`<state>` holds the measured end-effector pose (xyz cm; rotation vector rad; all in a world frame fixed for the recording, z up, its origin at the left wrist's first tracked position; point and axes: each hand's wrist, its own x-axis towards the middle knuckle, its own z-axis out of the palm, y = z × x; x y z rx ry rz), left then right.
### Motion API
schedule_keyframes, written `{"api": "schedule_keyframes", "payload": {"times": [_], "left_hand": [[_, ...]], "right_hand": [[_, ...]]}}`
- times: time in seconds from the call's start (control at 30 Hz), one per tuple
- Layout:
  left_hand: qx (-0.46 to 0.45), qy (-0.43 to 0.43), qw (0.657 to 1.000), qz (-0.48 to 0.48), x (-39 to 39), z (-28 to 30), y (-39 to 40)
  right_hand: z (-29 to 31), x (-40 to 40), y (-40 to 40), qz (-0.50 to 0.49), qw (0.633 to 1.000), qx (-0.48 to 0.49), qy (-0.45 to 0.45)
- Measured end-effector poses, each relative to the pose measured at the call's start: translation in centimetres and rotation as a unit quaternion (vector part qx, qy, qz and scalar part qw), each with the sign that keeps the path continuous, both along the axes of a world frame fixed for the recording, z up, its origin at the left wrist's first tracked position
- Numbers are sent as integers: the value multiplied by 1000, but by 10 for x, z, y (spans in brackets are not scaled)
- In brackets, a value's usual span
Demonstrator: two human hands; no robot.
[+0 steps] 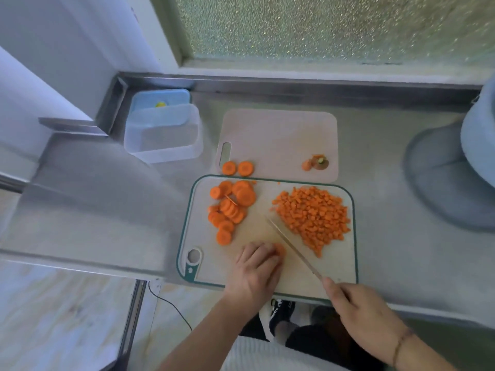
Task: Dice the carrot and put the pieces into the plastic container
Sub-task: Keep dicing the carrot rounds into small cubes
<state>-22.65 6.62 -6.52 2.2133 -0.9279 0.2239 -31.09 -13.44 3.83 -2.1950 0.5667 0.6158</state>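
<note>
Head view: looking down on a brushed stainless-steel counter point(388, 210) under a pebbled frosted window point(321, 25).
Left hand point(257, 271): pressing down with curled fingers on a small stack of carrot rounds point(280, 249) near the front edge of the green-rimmed cutting board point(267, 277), gripping them in place.
Right hand point(359, 309): wrapping closed around the handle of a knife point(290, 243), a thin bracelet showing at the wrist.
Knife: its long narrow blade is lying diagonally across the board, just right of the held rounds, its tip reaching toward the diced pile.
Diced carrot point(313, 215): a heaped mound of small orange cubes is sitting on the right half of the board.
Carrot slices point(227, 207): flat round coins are lying overlapped on the left half of the board; two more point(237, 168) are resting on the front left corner of the pale pink cutting board point(278, 135) behind.
Carrot top scraps point(316, 163): sitting at the pink board's front right corner.
Plastic container point(163, 135): clear, rectangular with rounded corners, standing at the counter's back left corner, holding no carrot; its light blue lid point(160, 99) is leaning behind it.
Grey-blue rounded vessel point(455, 167): standing at the counter's right edge, partly out of view.
</note>
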Motion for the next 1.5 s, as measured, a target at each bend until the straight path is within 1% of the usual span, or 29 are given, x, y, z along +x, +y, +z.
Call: {"api": "schedule_keyframes", "payload": {"times": [0.07, 0.13, 0.2, 0.27, 0.33, 0.37, 0.4, 0.43, 0.5, 0.53, 0.57, 0.63, 0.67, 0.77, 0.83, 0.87, 0.93, 0.97, 1.1, 1.23, 1.33, 1.43, 1.5], "left_hand": [[1, 4, 1000, -12, -2, -3, 2], [0, 13, 1000, -14, 0, -5, 4], [-6, 11, 1000, -13, 1, -6, 3], [-18, 8, 1000, -13, 0, -5, 2], [-22, 9, 1000, -11, 0, -4, 2], [-22, 12, 1000, -8, -1, -4, 1], [-21, 17, 1000, -5, -1, -4, 1], [-20, 21, 1000, -3, -1, -4, 0], [-22, 26, 999, -6, 0, -5, 0], [-22, 29, 999, -8, 1, -5, 0], [-20, 30, 999, -8, 1, -5, 1], [-22, 30, 999, -3, 2, -4, 1], [-26, 31, 999, 2, 2, -2, 2], [-36, 30, 999, 13, 1, -1, 2], [-35, 30, 999, 22, 0, -1, 1], [-35, 31, 999, 26, -1, -2, 1], [-38, 34, 998, 31, -1, -1, 1], [-38, 35, 998, 31, -1, 0, 1], [-31, 32, 999, 21, 0, 1, 1], [-25, 41, 999, 20, 0, 4, 2], [-20, 35, 999, 10, 1, 6, 5], [-9, 14, 1000, 7, 2, 5, 7], [-14, 14, 1000, 11, 1, 5, 8]], "right_hand": [[3, -9, 6, 32, 999, -7, 2], [3, -17, 12, 34, 999, -24, -25], [3, -24, 14, 34, 995, -64, -71], [9, -29, 17, 69, 990, -109, -51], [9, -30, 20, 108, 981, -138, -83], [9, -30, 17, 91, 981, -143, -94], [3, -32, 15, 60, 976, -162, -134], [-3, -33, 13, 49, 976, -164, -133], [-12, -29, 17, 67, 979, -147, -121], [-18, -27, 18, 77, 975, -153, -144], [-20, -22, 17, 87, 976, -136, -144], [-15, -10, 16, 58, 994, -39, -80], [-13, -7, 16, 42, 997, 1, -64], [-2, -7, 8, 17, 996, 52, -68], [-5, -22, 6, 29, 995, 45, -82], [-9, -31, 7, 54, 995, 24, -77], [-10, -39, 9, 65, 996, -27, -48], [-7, -37, 9, 51, 998, -28, -31], [2, -16, 12, 23, 999, 41, 4], [-2, -3, 15, 18, 999, 37, -10], [7, -8, 12, 8, 998, 62, -31], [17, -19, 9, 17, 996, 83, -16], [15, -25, 10, 32, 997, 63, -8]]}}
